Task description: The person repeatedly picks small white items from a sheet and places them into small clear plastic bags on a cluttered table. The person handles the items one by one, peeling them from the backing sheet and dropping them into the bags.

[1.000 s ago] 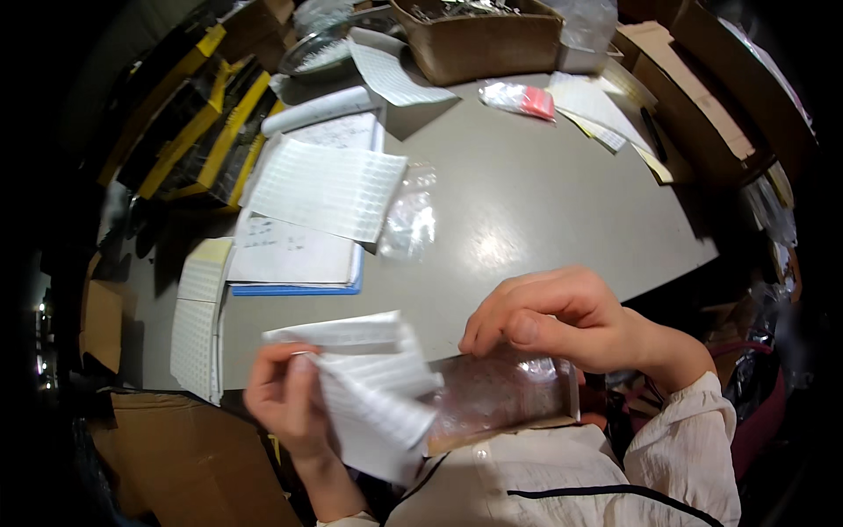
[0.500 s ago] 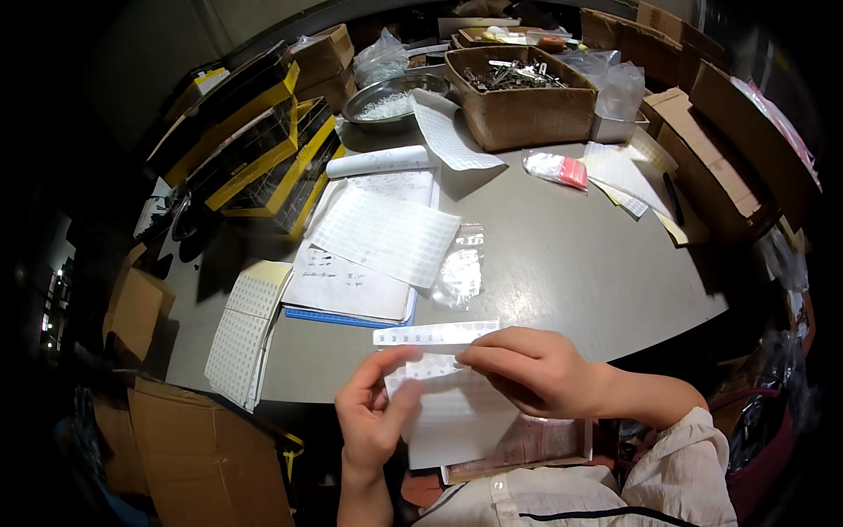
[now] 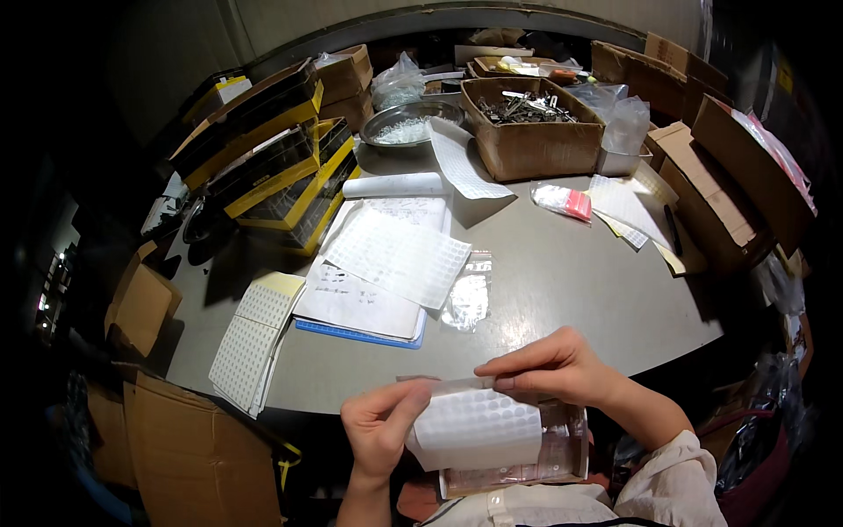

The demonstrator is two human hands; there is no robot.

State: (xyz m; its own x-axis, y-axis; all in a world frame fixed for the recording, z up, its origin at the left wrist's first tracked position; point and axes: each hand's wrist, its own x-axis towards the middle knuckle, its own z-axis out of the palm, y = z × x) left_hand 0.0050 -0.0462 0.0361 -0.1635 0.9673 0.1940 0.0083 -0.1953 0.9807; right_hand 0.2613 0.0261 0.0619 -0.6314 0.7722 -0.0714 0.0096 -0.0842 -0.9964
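A white sheet of round stickers (image 3: 481, 429) is stretched between my two hands, over my lap. My left hand (image 3: 379, 429) pinches its upper left corner between thumb and fingers. Thumb and fingertips of my right hand (image 3: 549, 367) are closed on the upper edge toward the right. A narrow strip along that edge looks bent over; its details are blurred. Partly covered by the sheet, a shallow box (image 3: 575, 470) holds clear bags with pinkish contents.
On the grey table (image 3: 562, 290) lie a clear zip bag (image 3: 468, 299), a notebook (image 3: 351, 303) under another sticker sheet (image 3: 399, 250), and a stack of sticker sheets (image 3: 256, 338). Farther back stand a metal bowl (image 3: 373, 136) and a carton of metal parts (image 3: 536, 149). Black-yellow boxes (image 3: 290, 193) rise left.
The strip that stood up above my hands, with printed marks showing, has come down. The sheet now shows its rows of round stickers more fully. My view has shifted slightly.
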